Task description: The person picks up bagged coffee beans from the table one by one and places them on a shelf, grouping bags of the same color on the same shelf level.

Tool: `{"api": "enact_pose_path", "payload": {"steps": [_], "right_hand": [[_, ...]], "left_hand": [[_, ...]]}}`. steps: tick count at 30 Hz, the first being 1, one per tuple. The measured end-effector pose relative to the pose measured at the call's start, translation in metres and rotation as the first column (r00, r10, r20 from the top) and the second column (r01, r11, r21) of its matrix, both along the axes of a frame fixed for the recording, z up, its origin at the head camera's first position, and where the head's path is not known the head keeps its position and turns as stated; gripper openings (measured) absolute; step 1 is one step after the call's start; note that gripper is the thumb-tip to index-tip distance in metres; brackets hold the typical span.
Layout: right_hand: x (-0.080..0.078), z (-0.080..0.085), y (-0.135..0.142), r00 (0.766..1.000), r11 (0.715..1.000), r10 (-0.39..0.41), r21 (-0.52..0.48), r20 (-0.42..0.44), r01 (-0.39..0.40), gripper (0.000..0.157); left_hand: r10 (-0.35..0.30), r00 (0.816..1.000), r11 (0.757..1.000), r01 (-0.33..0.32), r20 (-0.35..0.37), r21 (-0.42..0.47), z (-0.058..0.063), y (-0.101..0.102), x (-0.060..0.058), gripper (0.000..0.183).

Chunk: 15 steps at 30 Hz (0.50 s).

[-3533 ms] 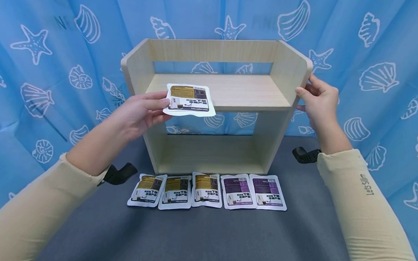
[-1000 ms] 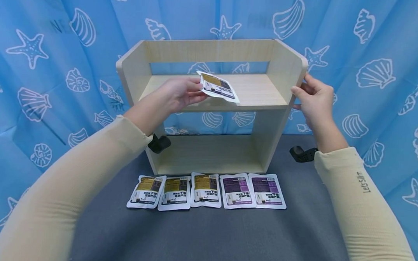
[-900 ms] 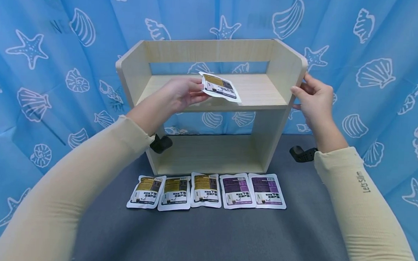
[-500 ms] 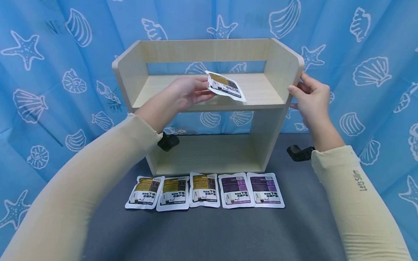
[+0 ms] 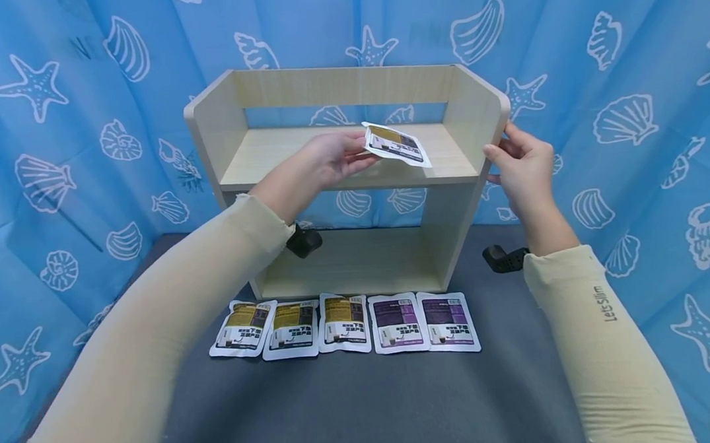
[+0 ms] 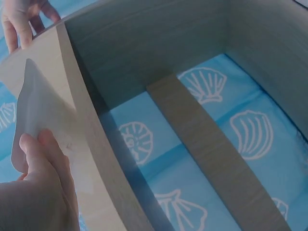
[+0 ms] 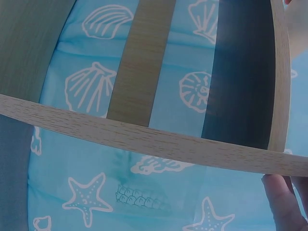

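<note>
In the head view, the left hand (image 5: 342,158) has moved towards the right of the frame during the last seconds, and the packet (image 5: 396,145) it carries has come with it. The packet, which was at the front left of the shelf (image 5: 478,114), is now seen against the right half of the upper board (image 5: 286,162), tilted, its far end lower. For the work in hand, I judge that it is better placed over this board, but not yet laid down; whether its lower edge touches the wood, I cannot tell. The left thumb and fingers pinch the packet at its left edge.

The right hand (image 5: 524,166) has stayed at the right side panel, its thumb and fingers closed around the front edge. The five packets (image 5: 341,323) in the lower middle remain in their row on the table (image 5: 335,406).

The head view shows the printed face of the held packet; the left wrist view, at its left, shows only a plain pale surface. The right wrist view shows right fingertips (image 7: 281,199) against the panel edge, lower right, but not the held packet.
</note>
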State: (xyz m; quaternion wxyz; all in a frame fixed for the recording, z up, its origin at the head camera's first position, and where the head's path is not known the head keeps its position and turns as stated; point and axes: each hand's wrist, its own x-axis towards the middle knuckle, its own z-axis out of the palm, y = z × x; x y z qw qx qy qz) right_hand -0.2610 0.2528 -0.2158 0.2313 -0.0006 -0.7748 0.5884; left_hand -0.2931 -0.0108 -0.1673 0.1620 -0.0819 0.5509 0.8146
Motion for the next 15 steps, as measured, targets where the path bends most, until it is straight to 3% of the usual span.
{"api": "enact_pose_path", "payload": {"steps": [15], "right_hand": [[0.0, 0.0, -0.001, 1.0, 1.0, 0.007, -0.008, 0.0, -0.007, 0.052]], "left_hand": [[0.003, 1.0, 0.999, -0.003, 0.021, 0.034, -0.007, 0.013, -0.003, 0.031]]}}
